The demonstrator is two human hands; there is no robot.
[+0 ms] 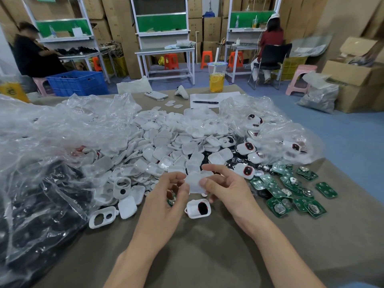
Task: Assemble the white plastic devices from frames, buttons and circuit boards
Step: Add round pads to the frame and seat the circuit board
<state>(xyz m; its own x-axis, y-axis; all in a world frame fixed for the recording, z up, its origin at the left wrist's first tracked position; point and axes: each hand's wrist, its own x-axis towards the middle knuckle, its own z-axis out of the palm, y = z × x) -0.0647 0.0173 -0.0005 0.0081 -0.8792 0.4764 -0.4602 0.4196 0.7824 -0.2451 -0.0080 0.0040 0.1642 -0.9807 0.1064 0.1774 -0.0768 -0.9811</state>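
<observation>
Plainly far from done: left hand and right hand each keep a grip pinched on 1 white cover above the desk. A buttoned frame waits beneath. Some finished devices lie bagged, and many circuit boards remain.

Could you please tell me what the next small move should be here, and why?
Probably the right hand lets go of the white piece, which both it and the left hand pinch, and reaches for the buttoned frame lying untouched just beneath them; the two likely need joining.
</observation>
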